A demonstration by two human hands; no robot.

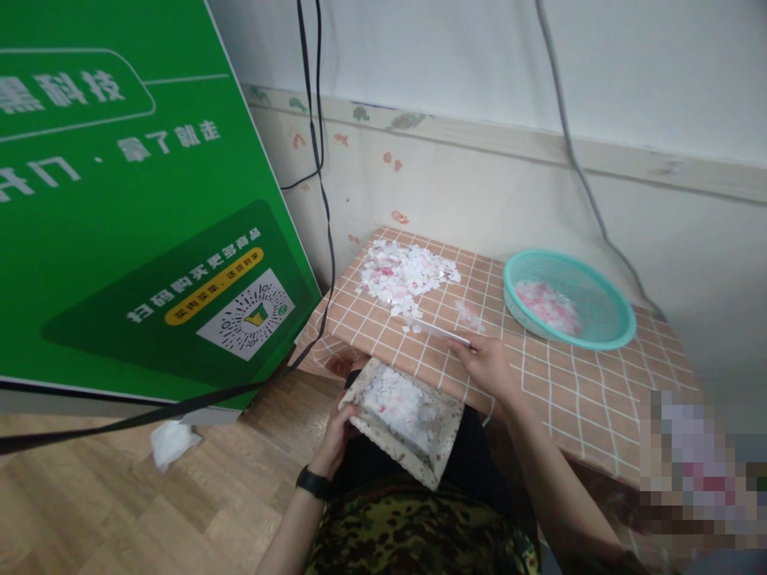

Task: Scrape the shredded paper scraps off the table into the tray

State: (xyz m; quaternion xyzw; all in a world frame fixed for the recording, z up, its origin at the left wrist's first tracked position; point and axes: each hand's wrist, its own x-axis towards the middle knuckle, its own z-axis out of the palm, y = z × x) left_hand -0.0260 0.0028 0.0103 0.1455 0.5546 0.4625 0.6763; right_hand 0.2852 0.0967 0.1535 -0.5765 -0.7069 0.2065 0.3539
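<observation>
My left hand (339, 435) grips the left rim of a speckled, shallow rectangular tray (447, 454), which I hold tilted over my lap below the table's front edge. White flakes (392, 395) with a few pink bits lie in the tray. My right hand (486, 365) is closed around one end of a thin, pale, flat strip (443, 330), like a blade or ruler. The strip's far end reaches the near edge of a pile of white and pink flakes (407, 271) on the table. A small pinkish clump (469, 315) lies just beyond the strip.
A turquoise plastic basket (617, 319) with pink and white flakes stands on the brown checked tablecloth (590, 391) at right. A green printed panel (120, 263) rises at left, with a black cable (327, 208) beside it. White plastic (172, 442) lies on the floor.
</observation>
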